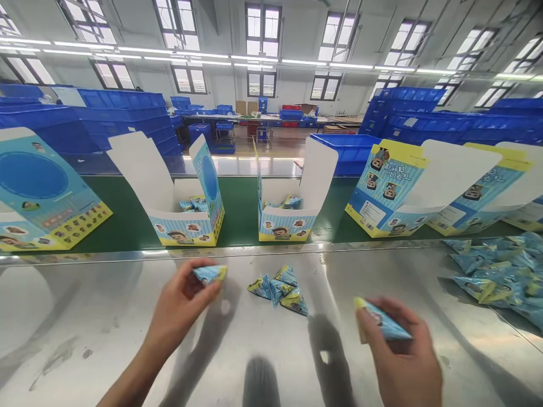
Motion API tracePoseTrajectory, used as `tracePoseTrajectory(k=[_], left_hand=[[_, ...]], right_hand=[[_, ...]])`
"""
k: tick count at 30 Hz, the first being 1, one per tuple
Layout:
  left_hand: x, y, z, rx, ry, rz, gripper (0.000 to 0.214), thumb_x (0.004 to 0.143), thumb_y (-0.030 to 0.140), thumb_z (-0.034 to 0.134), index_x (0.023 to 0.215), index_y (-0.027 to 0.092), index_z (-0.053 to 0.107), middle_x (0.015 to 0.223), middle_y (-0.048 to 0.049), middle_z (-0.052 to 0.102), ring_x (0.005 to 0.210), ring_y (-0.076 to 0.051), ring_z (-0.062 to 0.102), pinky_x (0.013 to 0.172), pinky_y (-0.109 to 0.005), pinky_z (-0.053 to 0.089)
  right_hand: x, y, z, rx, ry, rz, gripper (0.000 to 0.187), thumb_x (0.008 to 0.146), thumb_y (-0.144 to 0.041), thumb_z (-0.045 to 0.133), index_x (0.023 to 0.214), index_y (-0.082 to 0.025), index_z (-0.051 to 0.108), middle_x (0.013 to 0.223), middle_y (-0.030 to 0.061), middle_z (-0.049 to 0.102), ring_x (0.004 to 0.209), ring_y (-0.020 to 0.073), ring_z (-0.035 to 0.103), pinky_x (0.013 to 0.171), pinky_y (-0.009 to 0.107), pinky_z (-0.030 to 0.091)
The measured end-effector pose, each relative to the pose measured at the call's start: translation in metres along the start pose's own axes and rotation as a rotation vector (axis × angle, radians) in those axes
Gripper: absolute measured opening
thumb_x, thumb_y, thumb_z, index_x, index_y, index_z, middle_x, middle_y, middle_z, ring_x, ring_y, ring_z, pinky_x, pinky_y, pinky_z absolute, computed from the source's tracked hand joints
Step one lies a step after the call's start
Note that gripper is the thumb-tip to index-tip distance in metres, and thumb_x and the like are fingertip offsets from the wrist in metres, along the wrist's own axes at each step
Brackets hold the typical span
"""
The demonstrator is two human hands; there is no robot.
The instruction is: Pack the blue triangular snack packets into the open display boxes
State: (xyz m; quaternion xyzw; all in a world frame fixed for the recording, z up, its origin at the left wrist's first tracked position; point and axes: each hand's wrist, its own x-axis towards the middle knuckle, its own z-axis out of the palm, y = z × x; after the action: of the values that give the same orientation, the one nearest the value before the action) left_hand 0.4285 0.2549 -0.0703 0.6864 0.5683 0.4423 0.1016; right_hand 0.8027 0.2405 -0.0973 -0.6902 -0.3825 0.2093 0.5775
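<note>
My left hand [182,302] pinches a small blue and yellow triangular packet [209,274] above the metal table, near its back edge. On the right, my right hand [399,345] grips another such packet [384,323] between thumb and fingers. Between the hands, a small cluster of the same packets [280,289] lies on the table. Behind them stand two open printed boxes, the left box [186,229] and the middle box [282,225], each with several packets inside. A large heap of packets [504,277] lies at the far right.
The boxes stand on a green conveyor belt [240,215] behind the metal table [127,333]. More printed boxes are at the left [46,192] and right [386,192]. Stacks of blue crates [123,116] rise beyond the belt on both sides.
</note>
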Motion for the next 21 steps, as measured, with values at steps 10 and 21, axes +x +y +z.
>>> tracePoseTrajectory(k=[10, 21], left_hand=[[0.034, 0.074, 0.028, 0.071, 0.330, 0.556, 0.054, 0.096, 0.004, 0.093, 0.139, 0.033, 0.077, 0.136, -0.0014, 0.081, 0.120, -0.017, 0.083, 0.116, -0.027, 0.065], [0.042, 0.090, 0.070, 0.124, 0.175, 0.565, 0.030, 0.116, 0.017, 0.073, 0.143, 0.030, 0.071, 0.132, -0.0082, 0.083, 0.116, -0.022, 0.087, 0.103, -0.032, 0.074]], right_hand=[[0.009, -0.037, 0.018, 0.200, 0.012, -0.642, 0.017, 0.107, -0.024, 0.087, 0.122, -0.024, 0.079, 0.130, 0.0122, 0.079, 0.119, 0.0278, 0.081, 0.089, 0.036, 0.072], [0.039, -0.023, 0.009, 0.209, -0.324, -0.370, 0.025, 0.104, -0.050, 0.087, 0.111, -0.026, 0.086, 0.123, 0.0136, 0.084, 0.109, 0.0317, 0.082, 0.090, 0.040, 0.071]])
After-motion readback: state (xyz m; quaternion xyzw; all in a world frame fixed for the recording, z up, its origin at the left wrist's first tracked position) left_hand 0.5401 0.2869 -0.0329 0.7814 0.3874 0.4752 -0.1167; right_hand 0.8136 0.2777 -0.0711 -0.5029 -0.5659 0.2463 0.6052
